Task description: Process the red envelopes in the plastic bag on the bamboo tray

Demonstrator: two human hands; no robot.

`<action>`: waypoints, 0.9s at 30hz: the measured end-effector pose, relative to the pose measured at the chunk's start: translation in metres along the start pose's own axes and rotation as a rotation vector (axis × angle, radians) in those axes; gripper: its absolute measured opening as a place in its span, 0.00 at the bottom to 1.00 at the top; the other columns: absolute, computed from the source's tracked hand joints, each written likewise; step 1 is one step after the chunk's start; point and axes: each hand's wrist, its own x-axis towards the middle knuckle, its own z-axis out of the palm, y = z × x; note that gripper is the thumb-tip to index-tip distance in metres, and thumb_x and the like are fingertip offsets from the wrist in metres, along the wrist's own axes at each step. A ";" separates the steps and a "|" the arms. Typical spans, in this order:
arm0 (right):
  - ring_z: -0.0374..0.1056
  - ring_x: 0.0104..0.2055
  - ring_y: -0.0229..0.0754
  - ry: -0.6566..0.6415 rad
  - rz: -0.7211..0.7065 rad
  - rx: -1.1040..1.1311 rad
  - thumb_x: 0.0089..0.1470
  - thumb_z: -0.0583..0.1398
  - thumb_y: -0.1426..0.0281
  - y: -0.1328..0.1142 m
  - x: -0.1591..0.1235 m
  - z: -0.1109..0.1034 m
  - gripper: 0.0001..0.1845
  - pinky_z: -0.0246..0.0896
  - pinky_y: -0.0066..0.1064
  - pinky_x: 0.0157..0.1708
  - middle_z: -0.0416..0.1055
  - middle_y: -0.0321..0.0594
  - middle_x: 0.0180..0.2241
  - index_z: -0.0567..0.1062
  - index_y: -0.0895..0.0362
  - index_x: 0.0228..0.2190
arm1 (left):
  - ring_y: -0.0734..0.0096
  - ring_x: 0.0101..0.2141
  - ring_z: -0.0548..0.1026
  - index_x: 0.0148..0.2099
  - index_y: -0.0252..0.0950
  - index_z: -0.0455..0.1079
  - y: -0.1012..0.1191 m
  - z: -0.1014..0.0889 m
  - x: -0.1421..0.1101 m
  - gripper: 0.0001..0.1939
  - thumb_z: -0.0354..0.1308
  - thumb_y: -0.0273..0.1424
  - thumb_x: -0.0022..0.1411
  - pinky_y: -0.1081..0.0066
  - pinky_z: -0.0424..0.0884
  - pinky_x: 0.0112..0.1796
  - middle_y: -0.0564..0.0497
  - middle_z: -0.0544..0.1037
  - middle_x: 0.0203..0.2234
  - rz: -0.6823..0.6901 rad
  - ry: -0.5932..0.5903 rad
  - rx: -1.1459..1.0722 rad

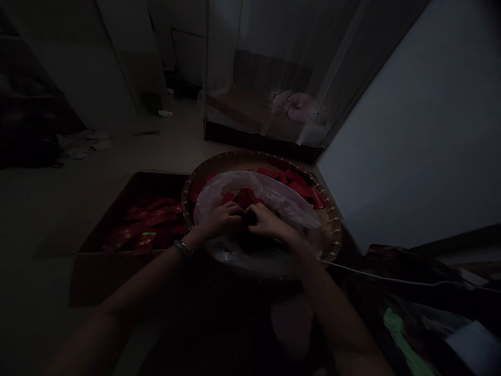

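In dim light my left hand (pixel 227 216) and my right hand (pixel 266 220) meet over a clear plastic bag (pixel 219 188), fingers curled and pinched close together. What lies between the fingertips is dark and too small to make out. Just beyond them are red packets (pixel 246 196) inside the opened bag; whether the fingers touch one, I cannot tell. The bag spreads across a round woven bamboo tray (pixel 332 230). More red packets (pixel 299 185) are strewn along the tray's far right side.
Left of the tray, an open cardboard box (pixel 97 266) holds many printed red packets (pixel 144 219). A white cord (pixel 383 277) runs right from the tray. A pale wall (pixel 422 130) rises at right. Behind stands a netted bed (pixel 270 122). Cloth and bags (pixel 399 324) lie at lower right.
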 end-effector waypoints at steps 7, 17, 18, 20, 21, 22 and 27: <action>0.65 0.37 0.39 0.020 0.010 0.083 0.40 0.56 0.83 0.007 0.001 0.002 0.19 0.58 0.29 0.37 0.68 0.37 0.34 0.67 0.57 0.37 | 0.68 0.41 0.69 0.36 0.40 0.73 0.005 -0.003 0.002 0.09 0.51 0.32 0.63 0.68 0.69 0.40 0.46 0.74 0.39 -0.003 -0.007 -0.036; 0.67 0.35 0.41 0.037 0.033 -0.091 0.45 0.58 0.79 -0.001 0.003 0.003 0.10 0.57 0.31 0.36 0.72 0.42 0.33 0.74 0.57 0.33 | 0.67 0.41 0.70 0.35 0.39 0.72 0.008 -0.003 0.004 0.13 0.47 0.32 0.65 0.69 0.68 0.39 0.46 0.74 0.36 0.024 -0.013 0.008; 0.67 0.36 0.41 0.042 0.012 -0.079 0.45 0.59 0.78 0.001 0.002 0.003 0.10 0.58 0.31 0.37 0.71 0.42 0.35 0.74 0.57 0.33 | 0.68 0.40 0.69 0.35 0.39 0.72 0.008 -0.003 0.003 0.13 0.47 0.32 0.65 0.69 0.68 0.39 0.46 0.74 0.36 0.024 -0.001 0.002; 0.66 0.40 0.42 0.068 -0.020 -0.045 0.43 0.62 0.77 0.003 0.002 0.002 0.14 0.59 0.32 0.41 0.69 0.44 0.39 0.74 0.58 0.36 | 0.68 0.39 0.69 0.35 0.39 0.72 0.007 -0.003 0.003 0.12 0.47 0.32 0.65 0.69 0.67 0.39 0.47 0.74 0.35 0.015 0.017 -0.001; 0.66 0.41 0.42 0.083 -0.029 -0.018 0.41 0.62 0.77 0.004 0.001 0.001 0.18 0.60 0.32 0.42 0.69 0.44 0.40 0.74 0.59 0.39 | 0.68 0.38 0.69 0.34 0.39 0.72 0.007 -0.004 0.003 0.12 0.47 0.32 0.65 0.69 0.67 0.39 0.47 0.74 0.35 0.011 0.021 0.002; 0.66 0.42 0.42 0.090 -0.031 0.018 0.41 0.62 0.79 0.005 0.000 0.001 0.21 0.60 0.32 0.42 0.69 0.44 0.41 0.73 0.59 0.41 | 0.69 0.38 0.69 0.34 0.39 0.72 0.008 -0.004 0.003 0.12 0.48 0.33 0.65 0.70 0.67 0.38 0.47 0.74 0.35 0.011 0.022 0.005; 0.70 0.38 0.42 0.110 -0.008 0.074 0.46 0.55 0.82 -0.001 -0.007 -0.001 0.20 0.62 0.32 0.39 0.74 0.41 0.37 0.71 0.56 0.41 | 0.71 0.36 0.69 0.35 0.38 0.71 0.010 -0.003 0.006 0.13 0.47 0.32 0.65 0.72 0.67 0.36 0.47 0.73 0.34 0.015 0.071 0.039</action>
